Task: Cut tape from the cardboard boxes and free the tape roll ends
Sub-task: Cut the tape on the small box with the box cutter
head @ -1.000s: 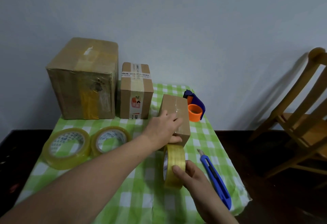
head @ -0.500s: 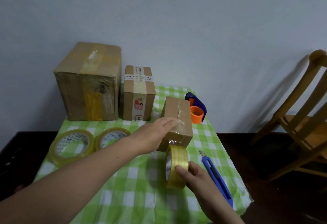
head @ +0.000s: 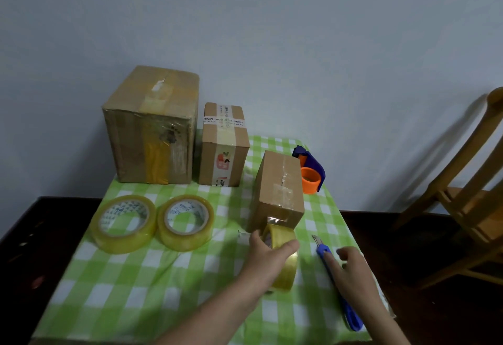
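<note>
Left hand point(head: 268, 259) grips tape roll point(head: 285, 276) beside small box point(head: 280, 189); right hand point(head: 351, 265) over cutter point(head: 323, 251).

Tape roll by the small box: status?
Left hand grips roll, upright, its tape end stuck to box. Right hand over knife, grip unclear. Tape uncut; nothing blocking.

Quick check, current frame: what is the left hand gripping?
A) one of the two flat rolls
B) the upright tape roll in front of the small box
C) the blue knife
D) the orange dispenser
B: the left hand curls around the upright tape roll, which stands on edge just in front of the small box. The blue knife lies flat under the right hand.
</note>
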